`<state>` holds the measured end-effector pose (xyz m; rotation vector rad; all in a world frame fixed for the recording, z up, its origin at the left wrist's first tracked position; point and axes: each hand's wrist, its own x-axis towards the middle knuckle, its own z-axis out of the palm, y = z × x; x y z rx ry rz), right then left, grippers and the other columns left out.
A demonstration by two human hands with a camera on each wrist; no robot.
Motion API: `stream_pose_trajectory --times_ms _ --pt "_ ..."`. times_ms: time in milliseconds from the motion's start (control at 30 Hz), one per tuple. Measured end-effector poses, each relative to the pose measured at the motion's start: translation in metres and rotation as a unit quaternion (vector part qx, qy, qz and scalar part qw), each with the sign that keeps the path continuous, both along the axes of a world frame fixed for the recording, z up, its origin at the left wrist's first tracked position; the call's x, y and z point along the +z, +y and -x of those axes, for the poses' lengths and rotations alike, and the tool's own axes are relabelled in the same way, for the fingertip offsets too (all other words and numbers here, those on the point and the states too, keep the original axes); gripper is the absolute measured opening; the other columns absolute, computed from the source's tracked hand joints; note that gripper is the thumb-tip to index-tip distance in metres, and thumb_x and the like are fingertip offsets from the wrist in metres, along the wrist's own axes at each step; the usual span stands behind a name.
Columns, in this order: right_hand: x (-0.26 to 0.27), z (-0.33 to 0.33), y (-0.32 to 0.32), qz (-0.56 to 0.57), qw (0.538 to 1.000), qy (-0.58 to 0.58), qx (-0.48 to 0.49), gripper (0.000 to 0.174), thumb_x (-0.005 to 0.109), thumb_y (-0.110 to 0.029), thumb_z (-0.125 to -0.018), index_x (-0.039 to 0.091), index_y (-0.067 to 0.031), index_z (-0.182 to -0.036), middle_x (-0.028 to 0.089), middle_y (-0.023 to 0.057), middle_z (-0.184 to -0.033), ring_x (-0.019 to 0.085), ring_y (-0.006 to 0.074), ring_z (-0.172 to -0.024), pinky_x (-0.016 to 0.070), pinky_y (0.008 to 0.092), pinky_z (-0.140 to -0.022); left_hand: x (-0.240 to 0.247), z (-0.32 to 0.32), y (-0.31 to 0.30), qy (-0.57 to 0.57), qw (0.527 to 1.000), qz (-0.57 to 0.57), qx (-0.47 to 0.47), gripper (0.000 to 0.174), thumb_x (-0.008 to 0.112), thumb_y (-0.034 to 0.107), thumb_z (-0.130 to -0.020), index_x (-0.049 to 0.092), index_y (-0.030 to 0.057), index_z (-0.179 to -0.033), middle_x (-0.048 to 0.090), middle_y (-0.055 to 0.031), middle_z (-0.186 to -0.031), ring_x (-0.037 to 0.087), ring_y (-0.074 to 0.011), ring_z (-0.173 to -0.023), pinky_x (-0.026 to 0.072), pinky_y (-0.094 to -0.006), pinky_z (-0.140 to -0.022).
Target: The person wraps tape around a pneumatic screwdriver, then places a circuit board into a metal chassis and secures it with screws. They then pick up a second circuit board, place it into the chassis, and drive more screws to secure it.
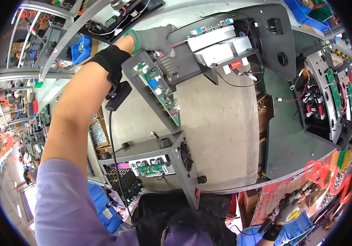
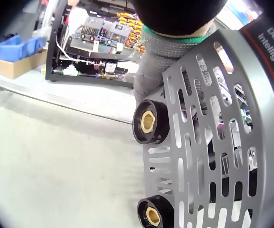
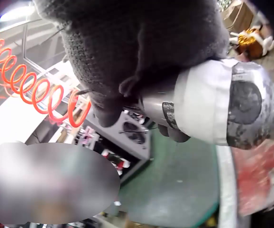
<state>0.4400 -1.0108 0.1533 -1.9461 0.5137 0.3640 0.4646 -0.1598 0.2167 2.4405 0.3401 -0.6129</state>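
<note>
In a grey knit glove, my left hand (image 1: 155, 39) grips the edge of a dark grey metal casing (image 1: 186, 67), its fingers over the rim. The casing carries a green circuit board (image 1: 157, 92) and pale metal heat sinks (image 1: 213, 39). From the left wrist, its outer face shows as a slotted panel (image 2: 177, 142) with round black feet (image 2: 151, 122) that have brass centres. Low at the far right, my gloved right hand (image 1: 289, 209) holds a pneumatic screwdriver (image 3: 201, 102), a metal cylinder wrapped in white tape; its tip is hidden in the right wrist view.
Near my body stands another grey unit (image 1: 178, 151) with a fan and a red switch. A half-built unit (image 1: 328, 94) with loose wires is on the green mat (image 1: 291, 135) at right. An orange coiled hose (image 3: 37, 92) hangs by my right hand. Blue bins (image 1: 102, 205) stand lower left.
</note>
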Motion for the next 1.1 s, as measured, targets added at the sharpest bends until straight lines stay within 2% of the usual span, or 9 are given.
stream_pose_trajectory --times_ms 67,167,200,267,400,600,667,967,1100 --pt "-0.017 0.005 0.015 0.315 0.935 -0.092 0.137 0.041 0.054 -0.016 -0.096 0.046 -0.0025 -0.134 0.062 0.0112 -0.112 0.058 0.0176 -0.096 0.0472 0.0273 -0.080 0.011 0.006 -0.016 -0.021 1.000 -0.007 0.012 0.086 0.080 0.030 -0.062 0.043 -0.0066 -0.131 0.062 -0.0243 -0.114 0.061 -0.0319 -0.105 0.0478 -0.0371 -0.090" --pt "-0.029 0.006 0.042 0.334 0.918 -0.144 0.156 0.046 0.049 -0.009 -0.097 0.040 -0.0051 -0.142 0.054 0.0130 -0.132 0.055 0.0201 -0.115 0.0478 0.0308 -0.094 0.031 0.018 -0.057 0.000 0.995 -0.049 0.082 0.070 0.077 0.025 -0.066 0.047 -0.0015 -0.124 0.067 -0.0172 -0.088 0.067 -0.0303 -0.080 0.0512 -0.0418 -0.073" --pt "-0.044 0.001 0.024 0.119 0.985 -0.114 0.047 0.050 0.044 -0.003 -0.097 0.035 -0.0067 -0.146 0.044 0.0121 -0.144 0.048 0.0221 -0.127 0.0452 0.0335 -0.102 0.035 0.024 -0.074 -0.004 0.995 -0.050 0.083 0.070 0.077 0.025 -0.066 0.047 -0.0015 -0.124 0.067 -0.0172 -0.088 0.067 -0.0303 -0.080 0.0512 -0.0418 -0.073" --pt "-0.045 -0.003 0.033 0.090 0.990 -0.104 0.021 0.050 0.044 0.001 -0.096 0.035 -0.0052 -0.145 0.041 0.0112 -0.146 0.046 0.0223 -0.130 0.0453 0.0341 -0.102 0.035 0.034 -0.105 -0.087 0.971 -0.206 0.080 0.068 0.076 0.023 -0.066 0.047 0.0014 -0.124 0.067 -0.0202 -0.093 0.067 -0.0343 -0.085 0.0515 -0.0430 -0.074" --pt "-0.051 -0.003 0.035 0.333 0.919 -0.159 0.141 0.054 0.058 -0.007 -0.093 0.036 -0.0069 -0.143 0.061 0.0128 -0.125 0.058 0.0237 -0.115 0.0465 0.0342 -0.093 0.024 0.035 -0.141 -0.093 0.943 -0.308 0.079 0.074 0.075 0.030 -0.069 0.046 0.0076 -0.133 0.060 -0.0212 -0.117 0.061 -0.0378 -0.103 0.0520 -0.0460 -0.079" --pt "0.000 0.002 0.093 0.457 0.874 -0.035 0.162 0.057 0.061 -0.026 -0.092 0.039 -0.0064 -0.140 0.059 0.0167 -0.122 0.058 0.0328 -0.111 0.0469 0.0412 -0.092 0.095 0.064 -0.121 -0.155 0.975 -0.100 0.122 0.075 0.075 0.033 -0.075 0.045 0.0093 -0.140 0.052 -0.0200 -0.129 0.051 -0.0336 -0.122 0.0428 -0.0376 -0.102" --pt "-0.005 0.000 0.087 0.626 0.747 -0.061 0.214 0.059 0.061 -0.031 -0.090 0.039 -0.0061 -0.140 0.051 0.0202 -0.130 0.053 0.0379 -0.115 0.0441 0.0449 -0.096 0.096 0.106 -0.094 -0.278 0.947 -0.015 0.158 0.070 0.073 0.032 -0.080 0.047 0.0028 -0.138 0.052 -0.0164 -0.136 0.047 -0.0298 -0.128 0.0372 -0.0379 -0.107" --pt "0.028 0.010 0.141 0.555 0.776 -0.171 0.247 0.069 0.069 -0.036 -0.085 0.039 -0.0094 -0.141 0.048 0.0189 -0.134 0.043 0.0363 -0.125 0.0371 0.0474 -0.103 0.074 0.374 -0.121 -0.205 0.871 -0.048 0.445 0.064 0.075 0.030 -0.083 0.049 0.0001 -0.133 0.057 -0.0189 -0.130 0.053 -0.0267 -0.123 0.0405 -0.0356 -0.103" --pt "0.049 0.016 0.254 0.218 0.846 -0.275 0.401 0.052 0.069 -0.019 -0.085 0.050 -0.0037 -0.131 0.054 0.0174 -0.124 0.053 0.0362 -0.112 0.0442 0.0436 -0.095 0.032 0.420 -0.186 -0.216 0.835 -0.031 0.505 0.086 0.079 0.021 -0.079 0.029 0.0001 -0.146 0.053 -0.0203 -0.132 0.053 -0.0284 -0.121 0.0404 -0.0359 -0.103"
